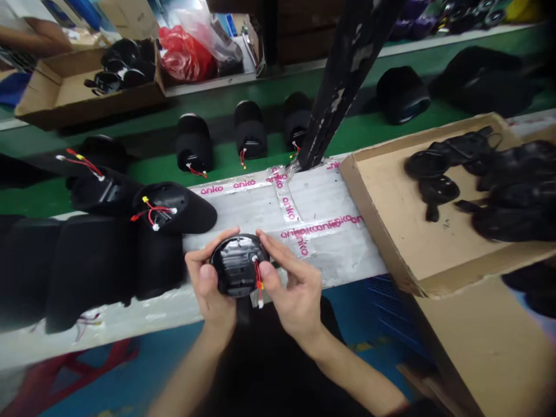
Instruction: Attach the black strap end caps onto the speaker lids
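Observation:
Both my hands hold a round black plastic part (237,266) over the near edge of the taped worktop (321,231). My left hand (208,289) grips its left side, thumb on the face. My right hand (291,284) grips the right side, thumb pressed by the red and yellow wires (259,281) hanging from the part. Just left of my hands, black fabric-covered speaker bodies (174,208) with red and yellow wires lie on the worktop.
A cardboard tray (391,231) with black plastic parts sits at the right. Several black speaker bodies (249,130) stand on the green belt (360,130) behind. A dark post (343,75) rises from the worktop. Another cardboard box (65,92) and a red bag (182,55) sit far left.

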The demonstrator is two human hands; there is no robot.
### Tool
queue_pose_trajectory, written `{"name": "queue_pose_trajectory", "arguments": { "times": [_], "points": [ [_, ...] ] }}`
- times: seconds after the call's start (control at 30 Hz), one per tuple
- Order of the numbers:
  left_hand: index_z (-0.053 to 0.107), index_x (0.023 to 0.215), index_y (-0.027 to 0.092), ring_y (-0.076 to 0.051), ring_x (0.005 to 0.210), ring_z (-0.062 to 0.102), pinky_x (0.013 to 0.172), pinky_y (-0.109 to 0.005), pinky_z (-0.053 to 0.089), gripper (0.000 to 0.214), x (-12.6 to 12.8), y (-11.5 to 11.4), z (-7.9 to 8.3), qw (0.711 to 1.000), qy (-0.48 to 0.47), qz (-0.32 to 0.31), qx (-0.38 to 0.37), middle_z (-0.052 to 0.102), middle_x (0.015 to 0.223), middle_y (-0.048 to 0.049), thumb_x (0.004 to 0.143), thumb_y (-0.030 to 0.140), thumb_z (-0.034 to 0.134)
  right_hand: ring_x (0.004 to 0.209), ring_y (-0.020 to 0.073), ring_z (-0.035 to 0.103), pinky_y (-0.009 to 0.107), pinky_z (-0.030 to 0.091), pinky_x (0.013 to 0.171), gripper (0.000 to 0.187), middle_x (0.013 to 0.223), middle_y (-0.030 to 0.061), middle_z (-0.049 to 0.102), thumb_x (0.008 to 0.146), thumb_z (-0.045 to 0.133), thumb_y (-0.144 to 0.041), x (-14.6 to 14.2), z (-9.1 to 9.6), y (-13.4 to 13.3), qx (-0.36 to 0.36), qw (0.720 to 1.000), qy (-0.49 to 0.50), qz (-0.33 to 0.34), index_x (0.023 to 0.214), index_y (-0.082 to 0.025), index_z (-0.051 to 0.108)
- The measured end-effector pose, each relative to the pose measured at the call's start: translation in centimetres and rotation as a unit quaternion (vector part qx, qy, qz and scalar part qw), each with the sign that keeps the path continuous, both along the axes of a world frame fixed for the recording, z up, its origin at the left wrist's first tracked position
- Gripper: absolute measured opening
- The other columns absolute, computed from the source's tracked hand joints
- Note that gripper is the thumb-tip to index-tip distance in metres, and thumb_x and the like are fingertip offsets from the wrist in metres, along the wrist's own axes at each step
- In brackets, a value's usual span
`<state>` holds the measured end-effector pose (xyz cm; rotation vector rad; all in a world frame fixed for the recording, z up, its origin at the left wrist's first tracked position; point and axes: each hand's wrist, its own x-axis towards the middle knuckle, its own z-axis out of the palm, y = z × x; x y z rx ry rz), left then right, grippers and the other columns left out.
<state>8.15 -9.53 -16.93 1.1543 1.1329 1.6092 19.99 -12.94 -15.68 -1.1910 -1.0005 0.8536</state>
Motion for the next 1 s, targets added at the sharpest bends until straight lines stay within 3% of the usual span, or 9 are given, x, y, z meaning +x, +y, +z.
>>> {"name": "queue_pose_trajectory", "arguments": {
  "times": [0.1, 0.23, 0.5, 0.67, 0.77, 0.83, 0.93, 1.0],
  "points": [
    [0.067, 0.107, 0.025, -0.027, 0.109, 0.077, 0.093, -0.042, 0.062, 0.028, -0.6, 1.3, -0.7, 0.997, -0.032, -0.067, 0.025, 0.083, 0.116, -0.0068, 0.102, 0.052, 0.061, 0.131, 0.0279, 0.077, 0.052, 0.061, 0.12, 0.034, 0.135, 0.002, 0.082, 0.094, 0.081, -0.027, 0.3, -0.1, 0.6, -0.025, 0.996, 0.082, 0.02, 0.128, -0.031, 0.083],
    [0.075, 0.126, 0.02, -0.031, 0.114, 0.076, 0.098, -0.045, 0.061, 0.056, -1.6, 2.2, -1.2, 0.988, 0.01, -0.155, 0.012, 0.08, 0.124, -0.0124, 0.101, 0.065, 0.052, 0.134, 0.0277, 0.076, 0.052, 0.058, 0.123, 0.034, 0.137, 0.0003, 0.081, 0.095, 0.082, -0.031, 0.4, -0.2, 0.6, -0.048, 0.99, 0.127, 0.029, 0.129, -0.032, 0.083],
    [0.077, 0.124, 0.02, -0.03, 0.113, 0.075, 0.096, -0.041, 0.06, 0.052, -1.8, 2.3, -1.0, 0.985, 0.059, -0.151, 0.058, 0.08, 0.123, -0.0099, 0.106, 0.056, 0.043, 0.147, 0.0271, 0.066, 0.052, 0.044, 0.134, 0.037, 0.151, -0.001, 0.073, 0.105, 0.068, -0.036, 0.4, 0.5, -0.2, -0.028, 0.999, -0.037, 0.025, 0.141, -0.031, 0.077],
    [0.072, 0.138, 0.02, -0.032, 0.134, 0.069, 0.119, -0.047, 0.053, 0.052, -3.5, 2.6, -0.5, 0.967, 0.086, -0.24, 0.024, 0.075, 0.143, -0.0108, 0.11, 0.052, 0.042, 0.16, 0.0268, 0.052, 0.053, 0.033, 0.14, 0.042, 0.161, -0.0021, 0.065, 0.11, 0.055, -0.044, 3.9, -0.8, 0.4, -0.047, 0.984, 0.028, 0.17, 0.146, -0.03, 0.073],
    [0.06, 0.158, 0.026, -0.033, 0.155, 0.055, 0.132, -0.051, 0.042, 0.055, -6.1, 2.6, 2.6, 0.932, 0.179, -0.312, -0.04, 0.059, 0.167, -0.0077, 0.112, 0.051, 0.044, 0.17, 0.0269, 0.033, 0.052, 0.027, 0.141, 0.056, 0.176, -0.0057, 0.045, 0.104, 0.064, -0.036, 6.4, -2.1, 0.6, -0.051, 0.963, -0.013, 0.264, 0.159, -0.037, 0.06],
    [0.053, 0.165, 0.034, -0.034, 0.157, 0.054, 0.132, -0.052, 0.045, 0.058, -8.5, 2.7, 6.5, 0.898, 0.288, -0.326, -0.061, 0.055, 0.17, -0.0035, 0.109, 0.052, 0.055, 0.171, 0.0288, 0.029, 0.052, 0.028, 0.141, 0.082, 0.182, -0.0038, 0.035, 0.095, 0.074, -0.028, 6.9, -2.9, 0.7, -0.056, 0.949, -0.076, 0.3, 0.17, -0.039, 0.042],
    [0.066, 0.152, 0.042, -0.034, 0.136, 0.072, 0.116, -0.049, 0.061, 0.051, -12.3, 3.9, 14.3, 0.833, 0.453, -0.317, 0.001, 0.073, 0.149, 0.0008, 0.102, 0.052, 0.069, 0.168, 0.0339, 0.037, 0.053, 0.03, 0.139, 0.111, 0.181, 0.0072, 0.037, 0.082, 0.085, -0.022, 5.7, -3.9, 1.2, -0.056, 0.937, -0.151, 0.311, 0.176, -0.033, 0.027],
    [0.083, 0.125, 0.042, -0.032, 0.109, 0.083, 0.098, -0.047, 0.069, 0.032, -14.8, 6.3, 18.8, 0.806, 0.527, -0.262, 0.063, 0.086, 0.118, 0.0026, 0.101, 0.057, 0.065, 0.16, 0.0363, 0.048, 0.054, 0.038, 0.135, 0.109, 0.171, 0.0132, 0.049, 0.077, 0.088, -0.02, 4.5, -4.2, 2.0, -0.045, 0.938, -0.173, 0.298, 0.172, -0.027, 0.034]
  ]
}}
